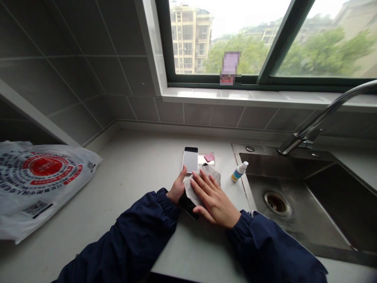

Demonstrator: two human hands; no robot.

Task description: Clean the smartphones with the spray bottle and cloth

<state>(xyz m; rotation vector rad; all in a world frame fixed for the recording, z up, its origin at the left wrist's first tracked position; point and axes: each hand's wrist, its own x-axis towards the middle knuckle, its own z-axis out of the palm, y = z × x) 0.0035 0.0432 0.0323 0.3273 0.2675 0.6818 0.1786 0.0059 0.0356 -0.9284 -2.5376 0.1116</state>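
My left hand [176, 189] holds a smartphone [190, 160] upright by its edge on the pale counter [126, 184], with the thumb at the side. The phone's glass face shines at the far end, and its near end shows dark below the cloth. A grey cloth [209, 171] drapes over the phone's middle, hiding that part. My right hand [215, 198] lies flat on the cloth with the fingers spread, pressing it against the phone. Navy sleeves cover both forearms.
Behind the phone lies a clear tray [206, 158] with a pink item. A small spray bottle [239, 171] lies near the steel sink [273, 212], below a curved faucet [321, 122]. A printed plastic bag [38, 184] sits at left, with tiled wall and a window behind.
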